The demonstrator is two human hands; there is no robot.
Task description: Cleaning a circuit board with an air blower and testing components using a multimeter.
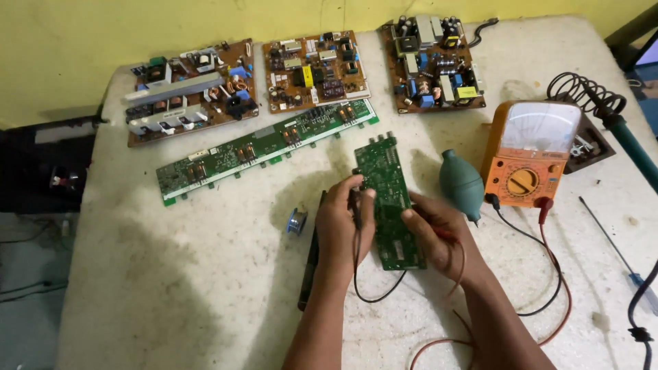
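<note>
The left hand has its fingers curled shut around a black test probe, whose tip touches the left edge of a small green circuit board lying flat at the middle of the white table. The right hand grips a red probe, barely visible, with fingertips pressed on the board's right side. Both leads run to an orange analogue multimeter just right of a teal rubber blower. This looks like mid-measurement probing, which calls for steady contact. Larger boards lie behind.

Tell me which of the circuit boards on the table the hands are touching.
The small green rectangular circuit board nearest the person, held between both hands; the long green strip board and three brown boards lie untouched behind.
</note>
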